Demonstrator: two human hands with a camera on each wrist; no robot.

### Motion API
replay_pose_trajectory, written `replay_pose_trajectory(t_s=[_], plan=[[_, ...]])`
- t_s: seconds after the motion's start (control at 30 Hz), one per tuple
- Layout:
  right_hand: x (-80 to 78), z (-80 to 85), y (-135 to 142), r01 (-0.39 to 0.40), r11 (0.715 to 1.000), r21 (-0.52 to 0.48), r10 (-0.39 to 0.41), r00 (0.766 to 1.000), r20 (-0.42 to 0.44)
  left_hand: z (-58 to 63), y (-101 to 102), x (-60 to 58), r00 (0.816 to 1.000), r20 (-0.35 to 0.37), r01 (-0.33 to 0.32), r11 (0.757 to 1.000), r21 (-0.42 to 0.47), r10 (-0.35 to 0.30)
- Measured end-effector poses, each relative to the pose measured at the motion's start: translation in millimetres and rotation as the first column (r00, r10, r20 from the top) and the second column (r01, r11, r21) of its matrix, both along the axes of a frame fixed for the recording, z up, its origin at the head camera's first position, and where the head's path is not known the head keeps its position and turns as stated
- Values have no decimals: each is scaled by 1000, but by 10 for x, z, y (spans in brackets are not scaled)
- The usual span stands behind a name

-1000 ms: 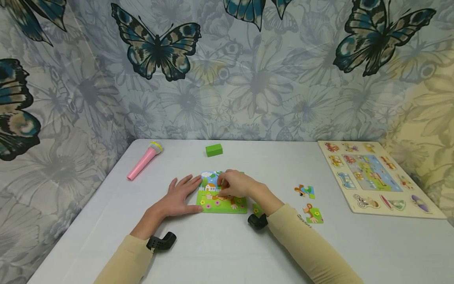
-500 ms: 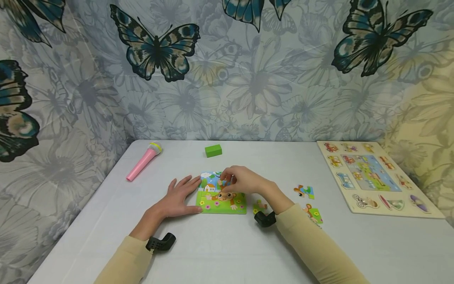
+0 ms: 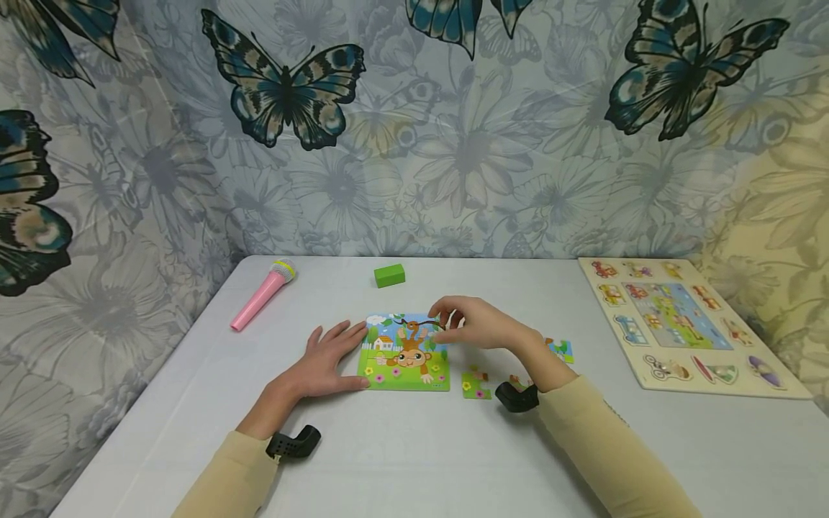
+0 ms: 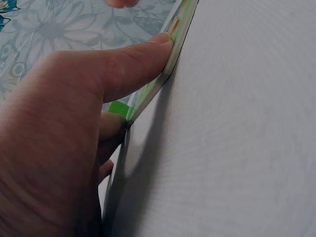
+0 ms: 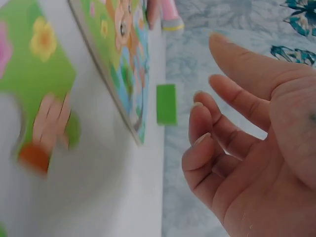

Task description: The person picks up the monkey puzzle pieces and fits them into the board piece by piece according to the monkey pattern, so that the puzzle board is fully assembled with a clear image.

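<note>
A small jigsaw puzzle [image 3: 404, 375] with a monkey picture lies flat at the middle of the table. My left hand [image 3: 327, 363] rests at its left side with fingers spread. In the left wrist view the thumb [image 4: 140, 66] touches the rim of the puzzle. My right hand [image 3: 476, 324] hovers by the puzzle's upper right corner, its fingers loosely bent. The right wrist view shows nothing held in that hand [image 5: 261, 128]. Right of the puzzle lies a loose green puzzle piece [image 3: 476, 387]; another piece [image 3: 562, 350] is partly hidden behind the right forearm.
A pink toy microphone [image 3: 263, 296] lies at the back left. Behind the puzzle sits a green block [image 3: 389, 275]. A wooden picture board [image 3: 764, 331] occupies the table's right side. One more loose piece [image 3: 516, 380] is mostly covered by the right wrist.
My right hand has drawn away from the puzzle's middle toward the right, uncovering the monkey picture and a loose green piece. The left hand keeps its place.
</note>
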State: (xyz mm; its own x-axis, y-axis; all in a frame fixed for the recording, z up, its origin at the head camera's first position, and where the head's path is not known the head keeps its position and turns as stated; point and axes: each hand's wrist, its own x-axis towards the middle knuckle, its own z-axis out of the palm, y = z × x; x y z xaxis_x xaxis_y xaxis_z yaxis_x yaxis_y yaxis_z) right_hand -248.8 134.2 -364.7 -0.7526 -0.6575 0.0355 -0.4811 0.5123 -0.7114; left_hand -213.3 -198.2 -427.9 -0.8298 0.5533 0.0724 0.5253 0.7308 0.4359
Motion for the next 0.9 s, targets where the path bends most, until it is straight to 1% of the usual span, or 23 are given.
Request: replay_pose_trajectory(t_s=[0.23, 0.57, 0.9], plan=[[55, 19, 306, 40, 999, -24, -40, 999, -20, -1, -1, 4, 1000, 10, -5, 1000, 3, 5], [97, -3, 745, 116, 993, 17, -116, 993, -26, -22, -10, 2, 1000, 11, -10, 1000, 3, 10], [189, -71, 1176, 162, 987, 10, -162, 987, 7, -8, -7, -12, 1000, 3, -1, 1000, -9, 1]])
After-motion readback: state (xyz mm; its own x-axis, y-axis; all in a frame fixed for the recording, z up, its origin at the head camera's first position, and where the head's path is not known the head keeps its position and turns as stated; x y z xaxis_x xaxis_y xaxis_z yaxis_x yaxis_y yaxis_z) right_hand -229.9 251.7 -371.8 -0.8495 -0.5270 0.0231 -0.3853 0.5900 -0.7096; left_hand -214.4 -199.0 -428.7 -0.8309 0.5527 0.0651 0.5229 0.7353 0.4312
